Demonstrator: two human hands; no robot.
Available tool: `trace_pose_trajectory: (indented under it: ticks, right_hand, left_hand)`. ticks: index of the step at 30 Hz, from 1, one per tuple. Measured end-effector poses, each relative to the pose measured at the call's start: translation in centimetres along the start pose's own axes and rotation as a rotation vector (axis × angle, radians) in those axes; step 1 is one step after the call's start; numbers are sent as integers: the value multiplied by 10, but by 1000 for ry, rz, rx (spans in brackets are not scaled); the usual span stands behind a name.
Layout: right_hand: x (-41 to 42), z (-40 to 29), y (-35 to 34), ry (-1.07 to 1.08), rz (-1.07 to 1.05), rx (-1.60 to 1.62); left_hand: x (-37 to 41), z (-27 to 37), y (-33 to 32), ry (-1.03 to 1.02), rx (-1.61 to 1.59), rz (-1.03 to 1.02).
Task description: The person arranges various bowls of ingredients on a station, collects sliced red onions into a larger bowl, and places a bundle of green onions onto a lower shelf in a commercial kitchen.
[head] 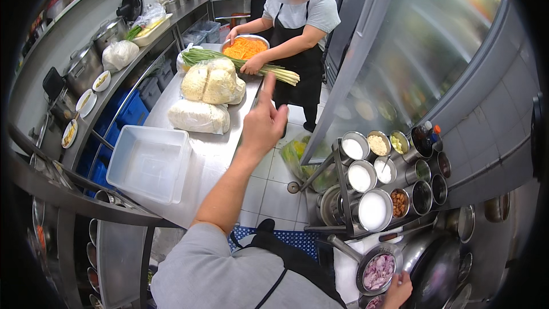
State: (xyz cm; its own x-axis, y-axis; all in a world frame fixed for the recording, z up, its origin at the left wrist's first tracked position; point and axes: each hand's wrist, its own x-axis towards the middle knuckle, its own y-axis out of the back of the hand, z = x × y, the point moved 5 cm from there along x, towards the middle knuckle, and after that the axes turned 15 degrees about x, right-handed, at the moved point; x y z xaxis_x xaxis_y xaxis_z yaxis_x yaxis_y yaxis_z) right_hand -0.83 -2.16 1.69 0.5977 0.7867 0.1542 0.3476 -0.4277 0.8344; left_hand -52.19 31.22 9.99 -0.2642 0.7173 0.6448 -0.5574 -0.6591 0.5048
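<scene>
My left hand [265, 126] is raised in mid-air with its index finger pointing up and other fingers partly curled, holding nothing. Beyond it a co-worker holds a metal bowl of shredded orange vegetable [245, 48]; one of their hands rests by a bundle of long green stalks [283, 73]. Plastic bags of pale noodles [208, 81] are piled on the steel table [208, 150], with an empty translucent plastic tub [148, 161] nearer. At the lower right, my right hand [398, 289] is at the rim of a handled metal pan of sliced purple onions [379, 271]; its grip is unclear.
Steel containers of white powder [372, 211] and other ingredients stand on a rack at the right, beside a wok [433, 266]. An open glass-panelled door [386, 64] stands at the upper right. Pots [81, 68] and small bowls line the left counter. A filled plastic bag [296, 154] lies on the tiled floor.
</scene>
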Motion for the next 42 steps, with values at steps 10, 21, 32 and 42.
trace_pose_trajectory:
  ticks: [10, 21, 32, 42]
  right_hand:
    - [5, -145, -112, 146, -467, 117]
    - [24, -193, -169, 60, -669, 119]
    - [36, -237, -231, 162, -839, 151]
    - [40, -240, -256, 172, -883, 127]
  left_hand:
    - [-19, -149, -171, 667, -686, -394]
    - [78, -217, -221, 1109, -1004, -56]
    - [93, -309, -293, 1226, -807, 63]
    - [121, -326, -305, 1226, -923, 410]
